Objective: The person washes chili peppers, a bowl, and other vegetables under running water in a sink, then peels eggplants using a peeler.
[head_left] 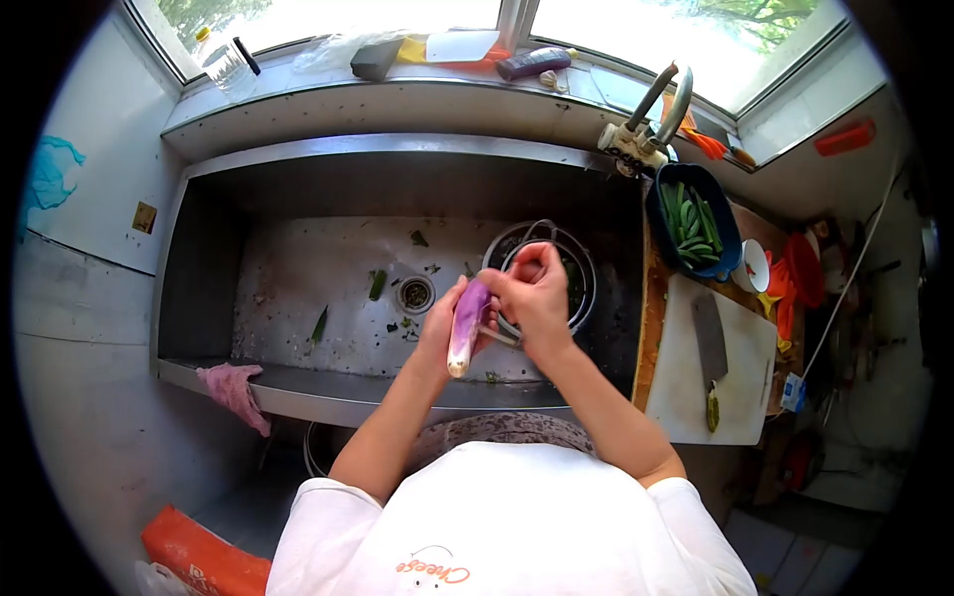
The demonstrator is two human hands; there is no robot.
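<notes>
A purple eggplant (470, 323) with a pale, whitish lower end is held over the front right part of the metal sink (328, 258). My left hand (438, 323) is wrapped round it from the left side. At its upper end, my right hand (535, 293) has its fingers bent and pressed together; what they pinch, if anything, is too small to make out. Behind my right hand, a round metal pot or basin (588, 260) stands in the sink, partly hidden by the hand.
Green scraps (377, 285) lie near the drain (415, 294). Right of the sink are a blue basket (730, 243) of green pods, a white cutting board (673, 372) and a cleaver (709, 338). The faucet (636, 147) stands behind; a pink cloth (236, 392) hangs at the front left.
</notes>
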